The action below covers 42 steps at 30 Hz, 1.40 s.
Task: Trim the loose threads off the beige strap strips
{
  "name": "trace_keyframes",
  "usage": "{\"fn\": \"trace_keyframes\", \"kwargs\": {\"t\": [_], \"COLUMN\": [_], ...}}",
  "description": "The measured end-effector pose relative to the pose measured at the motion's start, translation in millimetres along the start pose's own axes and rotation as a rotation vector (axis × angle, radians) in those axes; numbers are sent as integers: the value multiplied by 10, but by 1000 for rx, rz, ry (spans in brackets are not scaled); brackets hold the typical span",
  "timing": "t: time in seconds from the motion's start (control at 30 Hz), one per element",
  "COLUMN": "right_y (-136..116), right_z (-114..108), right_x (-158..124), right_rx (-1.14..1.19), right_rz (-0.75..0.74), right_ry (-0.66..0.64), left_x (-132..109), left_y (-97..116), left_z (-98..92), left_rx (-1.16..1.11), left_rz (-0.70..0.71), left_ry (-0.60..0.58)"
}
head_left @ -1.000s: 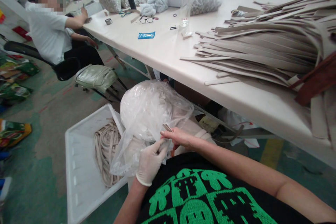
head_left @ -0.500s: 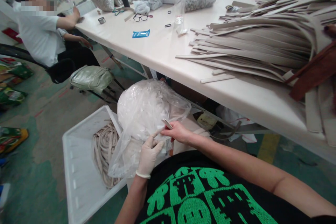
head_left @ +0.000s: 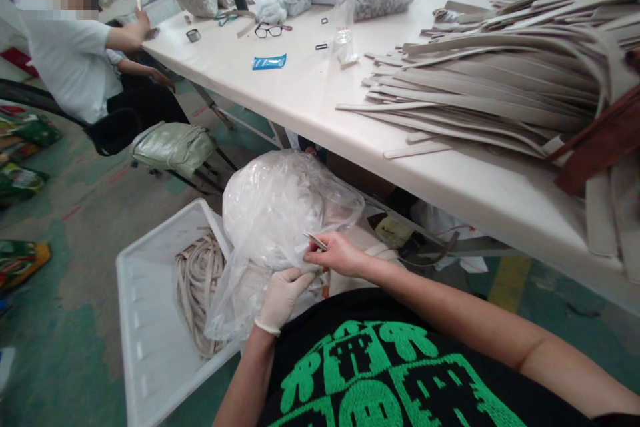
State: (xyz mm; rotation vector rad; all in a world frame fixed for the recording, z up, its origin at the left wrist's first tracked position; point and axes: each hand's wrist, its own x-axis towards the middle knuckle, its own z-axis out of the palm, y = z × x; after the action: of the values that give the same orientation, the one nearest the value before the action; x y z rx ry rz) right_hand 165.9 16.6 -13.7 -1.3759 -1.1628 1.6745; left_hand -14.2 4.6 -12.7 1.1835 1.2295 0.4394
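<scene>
My left hand, in a pale glove, is closed low at the front of a clear plastic bag of whitish pieces; what its fingers pinch is too small to make out. Just right of it, my right hand is bare and closed on a thin metal tool, whose end sticks out past the fingers to the upper left. Left of the bag, coiled beige strips lie in a white bin.
A long table crosses above, holding a heap of beige strips, a clear bottle, glasses and a blue packet. At the left sits a person in white, beside a green-cushioned stool.
My left hand has dropped slightly and its fingers have folded closer together. My right hand has turned a little, with the metal tool tilted flatter. The seated person has leaned left.
</scene>
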Motion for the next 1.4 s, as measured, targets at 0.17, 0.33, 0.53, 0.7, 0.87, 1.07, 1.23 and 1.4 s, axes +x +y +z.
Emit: {"fn": "trace_keyframes", "kwargs": {"t": [0.17,0.33,0.53,0.7,0.87,1.07,1.23,1.4], "right_y": [33,59,85,157,226,108,21,-116], "right_z": [-32,64,122,150,147,-17,-188,-233], "right_x": [-95,-181,-151,-136,-115,-240,-466,-667], "right_rx": [100,139,157,227,246,30,-259,-466], "right_rz": [143,234,249,254,216,59,-30,-70], "right_ry": [-157,-308,-341,-303,-281,-302,-180,-125], "left_x": [55,104,63,-17,-65,4,75,110], "left_y": [-33,6,11,-8,31,85,27,29], "left_z": [-117,-77,15,6,0,-35,-24,-36], "left_rx": [-450,-599,-286,126,217,-394,-911,-1063], "left_rz": [-11,56,131,244,330,88,-2,-122], "left_ry": [137,216,172,368,396,403,356,320]}}
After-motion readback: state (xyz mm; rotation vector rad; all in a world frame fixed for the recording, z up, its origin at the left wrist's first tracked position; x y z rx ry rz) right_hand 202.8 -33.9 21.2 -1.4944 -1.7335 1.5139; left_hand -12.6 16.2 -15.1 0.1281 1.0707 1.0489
